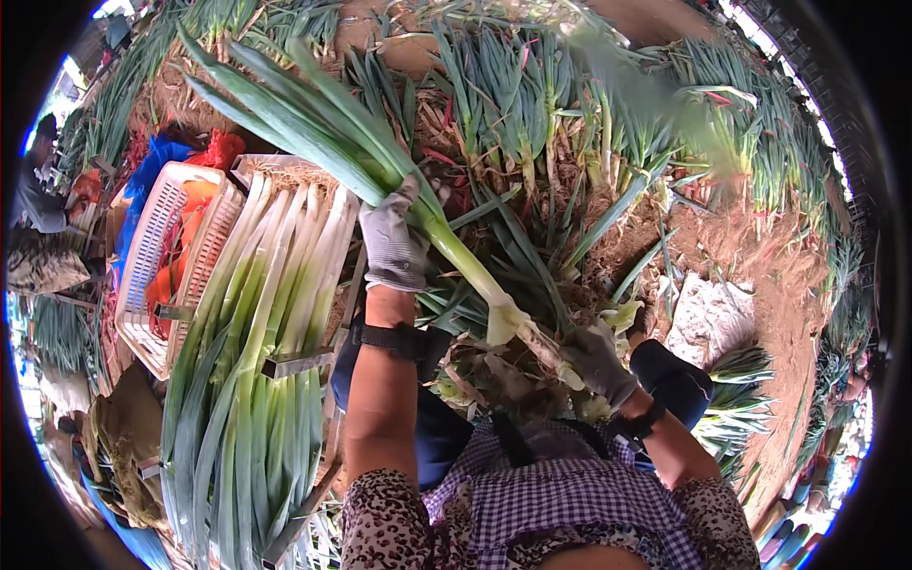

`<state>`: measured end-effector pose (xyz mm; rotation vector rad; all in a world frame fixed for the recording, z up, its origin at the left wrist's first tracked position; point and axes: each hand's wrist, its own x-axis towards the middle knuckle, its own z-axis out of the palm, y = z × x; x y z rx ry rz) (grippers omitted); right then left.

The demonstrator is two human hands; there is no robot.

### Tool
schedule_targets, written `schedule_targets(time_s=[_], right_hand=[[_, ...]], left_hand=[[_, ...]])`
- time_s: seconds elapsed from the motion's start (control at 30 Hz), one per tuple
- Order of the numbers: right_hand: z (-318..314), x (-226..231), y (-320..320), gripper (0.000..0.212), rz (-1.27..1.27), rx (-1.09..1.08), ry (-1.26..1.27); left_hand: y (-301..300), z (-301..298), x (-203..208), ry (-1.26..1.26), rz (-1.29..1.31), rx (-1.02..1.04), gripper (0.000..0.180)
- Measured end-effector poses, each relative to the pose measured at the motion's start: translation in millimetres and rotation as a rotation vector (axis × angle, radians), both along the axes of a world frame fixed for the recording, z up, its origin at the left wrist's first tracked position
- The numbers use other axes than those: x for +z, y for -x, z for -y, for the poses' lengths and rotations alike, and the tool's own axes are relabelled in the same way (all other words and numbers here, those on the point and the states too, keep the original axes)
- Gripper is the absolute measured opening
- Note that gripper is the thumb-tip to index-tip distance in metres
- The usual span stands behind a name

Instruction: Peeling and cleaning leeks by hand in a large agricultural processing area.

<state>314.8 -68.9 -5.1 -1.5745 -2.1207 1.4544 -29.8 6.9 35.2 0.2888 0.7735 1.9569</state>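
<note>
A long green onion (pixel 465 261) slants across in front of me, green leaves up to the left and root end low on the right. My left hand (pixel 394 237), in a grey-white glove, is closed round it where the leaves begin. My right hand (pixel 603 363), gloved too, is closed beside the root end, apparently on a loose outer leaf; its fingertips are partly hidden. Torn outer skin (pixel 509 321) flares from the lower stalk. To my left, a bundle of cleaned green onions (pixel 252 313) lies in a metal rack (pixel 296 363), white ends away from me.
Behind the rack stands a pale plastic basket (pixel 142 275) with orange material inside. Bunches of untrimmed green onions (pixel 513 104) line the far side on bare soil (pixel 769 275). A whitish sack (pixel 711 318) lies to the right. Another person (pixel 43 185) is at the far left.
</note>
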Motion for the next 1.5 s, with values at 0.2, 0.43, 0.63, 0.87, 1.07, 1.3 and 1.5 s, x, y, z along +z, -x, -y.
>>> schedule_targets(time_s=[0.2, 0.43, 0.63, 0.87, 1.07, 1.3, 1.5], right_hand=[[-25.1, 28.3, 88.7, 0.03, -0.253, 0.024, -0.589], [3.9, -6.1, 11.9, 0.019, 0.073, 0.278, -0.287], [-16.1, 27.2, 79.4, 0.051, -0.107, 0.148, -0.5], [-54.8, 18.9, 109.4, 0.051, -0.684, -0.08, -0.217], [-52.9, 37.6, 122.7, 0.028, -0.234, 0.093, -0.666], [-41.4, 40.7, 123.5, 0.016, -0.315, 0.098, -0.485], [-27.9, 34.0, 93.8, 0.019, -0.445, 0.086, -0.443]], left_hand=[[0.3, -3.6, -16.5, 0.087, -0.022, 0.016, 0.018], [15.5, -2.1, 0.9, 0.034, -0.036, 0.062, 0.028], [15.6, -3.7, -16.1, 0.115, -0.179, 0.048, 0.038], [-9.3, 4.5, 12.9, -0.3, -0.25, -0.062, 0.055], [-12.4, 9.6, -5.4, -0.002, -0.17, -0.201, 0.032], [-6.4, 5.9, -32.5, 0.064, -0.203, -0.15, 0.021], [-9.9, 2.1, -19.7, 0.053, -0.177, -0.084, 0.024]])
